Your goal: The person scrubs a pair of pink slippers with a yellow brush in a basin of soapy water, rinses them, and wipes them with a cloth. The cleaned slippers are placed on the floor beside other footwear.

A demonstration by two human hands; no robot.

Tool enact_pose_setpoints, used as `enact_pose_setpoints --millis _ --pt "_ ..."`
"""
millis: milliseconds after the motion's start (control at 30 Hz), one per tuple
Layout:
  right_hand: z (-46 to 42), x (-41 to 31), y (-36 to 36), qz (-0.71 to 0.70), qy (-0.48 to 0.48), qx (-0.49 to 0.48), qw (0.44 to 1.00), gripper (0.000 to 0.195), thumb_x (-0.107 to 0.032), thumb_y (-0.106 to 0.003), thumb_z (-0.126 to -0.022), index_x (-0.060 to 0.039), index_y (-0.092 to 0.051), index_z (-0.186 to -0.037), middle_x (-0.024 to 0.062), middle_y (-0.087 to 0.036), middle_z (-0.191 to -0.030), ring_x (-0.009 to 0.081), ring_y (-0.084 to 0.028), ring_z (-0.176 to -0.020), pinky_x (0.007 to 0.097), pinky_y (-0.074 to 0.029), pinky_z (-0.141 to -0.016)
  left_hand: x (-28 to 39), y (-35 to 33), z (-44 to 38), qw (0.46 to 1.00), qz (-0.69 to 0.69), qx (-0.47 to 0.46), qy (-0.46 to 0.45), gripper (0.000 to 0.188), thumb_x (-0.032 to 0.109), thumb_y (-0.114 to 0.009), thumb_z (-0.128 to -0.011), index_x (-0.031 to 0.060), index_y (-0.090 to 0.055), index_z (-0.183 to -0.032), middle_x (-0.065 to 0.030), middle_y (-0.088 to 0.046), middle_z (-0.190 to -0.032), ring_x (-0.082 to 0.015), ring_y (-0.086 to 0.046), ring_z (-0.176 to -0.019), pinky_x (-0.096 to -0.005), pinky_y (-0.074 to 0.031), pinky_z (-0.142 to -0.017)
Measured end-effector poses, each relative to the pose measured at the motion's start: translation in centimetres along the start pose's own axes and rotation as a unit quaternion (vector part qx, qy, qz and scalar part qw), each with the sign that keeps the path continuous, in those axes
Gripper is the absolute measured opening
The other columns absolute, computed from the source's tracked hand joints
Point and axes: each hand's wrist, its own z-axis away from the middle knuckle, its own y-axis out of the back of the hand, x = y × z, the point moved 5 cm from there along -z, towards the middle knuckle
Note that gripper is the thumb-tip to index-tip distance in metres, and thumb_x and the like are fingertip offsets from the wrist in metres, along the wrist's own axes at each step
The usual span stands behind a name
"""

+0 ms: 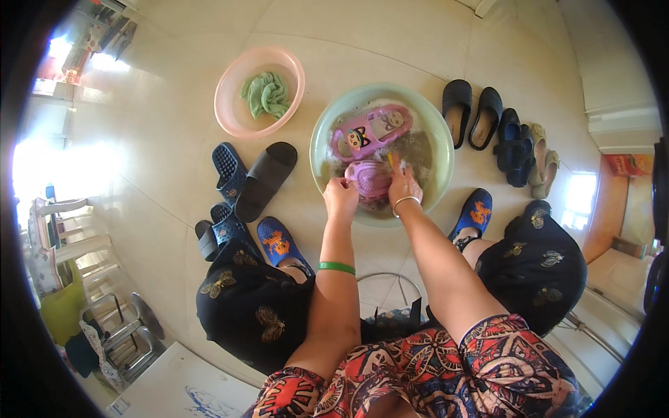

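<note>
A pale green basin [444, 141] of soapy, murky water stands on the floor before me. My left hand [341, 198] grips one end of a pink-purple slipper [370, 177], whose patterned sole faces up. In my right hand [404, 185] is a brush [390, 161] with yellow bristles, partly hidden by the fingers, at the slipper's right side. A second pink-purple slipper [391, 119] with a cartoon face on its strap rests at the basin's far side, right side up.
A pink basin [222, 104] holding a green cloth [266, 94] sits at the far left. Dark slippers [265, 180] lie left of the green basin. Black shoes [457, 112] and beige shoes [543, 162] line its right. A metal-framed chair [125, 318] stands at the lower left.
</note>
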Motion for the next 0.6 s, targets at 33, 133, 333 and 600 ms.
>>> enact_pose_setpoints --millis 33,133,333,600 --pt "-1.5 1.4 -1.4 0.017 -0.014 -0.017 1.0 0.057 -0.018 -0.046 -0.095 -0.033 -0.027 -0.147 0.0134 -0.048 -0.133 0.0365 -0.061 -0.108 0.048 -0.05 -0.089 0.2 -0.1 0.1 1.0 -0.007 0.004 -0.02 0.026 0.022 -0.065 -0.082 -0.0019 -0.066 -0.091 -0.0207 -0.068 -0.09 -0.0361 -0.065 -0.089 -0.0425 -0.05 -0.08" --pt "-4.6 3.0 -3.0 0.03 -0.053 -0.04 0.997 0.053 -0.019 -0.045 -0.094 -0.0255 -0.031 -0.145 0.016 -0.043 -0.14 0.0401 -0.058 -0.111 0.0492 -0.048 -0.093 0.8 0.2 0.6 0.998 -0.016 0.021 -0.064 0.025 0.022 -0.064 -0.082 -0.0019 -0.064 -0.089 -0.0215 -0.067 -0.088 -0.0371 -0.064 -0.088 -0.0435 -0.05 -0.08" --pt "-9.3 6.8 -4.3 0.08 -0.079 0.026 0.993 0.053 -0.008 -0.043 -0.092 -0.0126 -0.031 -0.143 0.0172 -0.04 -0.143 0.0382 -0.051 -0.122 0.0469 -0.043 -0.102 5.6 0.7 1.0 0.996 -0.015 0.012 -0.084 0.026 0.022 -0.062 -0.083 -0.0015 -0.06 -0.095 -0.023 -0.066 -0.097 -0.0392 -0.063 -0.093 -0.0462 -0.049 -0.084" --pt "6.3 -6.3 -1.4 -0.139 0.187 -0.009 0.972 0.066 -0.011 -0.048 -0.091 -0.0084 -0.019 -0.15 0.027 -0.042 -0.132 0.0436 -0.058 -0.097 0.0479 -0.049 -0.085 0.2 2.6 -1.6 0.999 -0.029 0.01 0.029 0.031 0.025 -0.059 -0.087 0.0005 -0.058 -0.105 -0.0249 -0.065 -0.102 -0.0423 -0.062 -0.099 -0.0468 -0.048 -0.088"
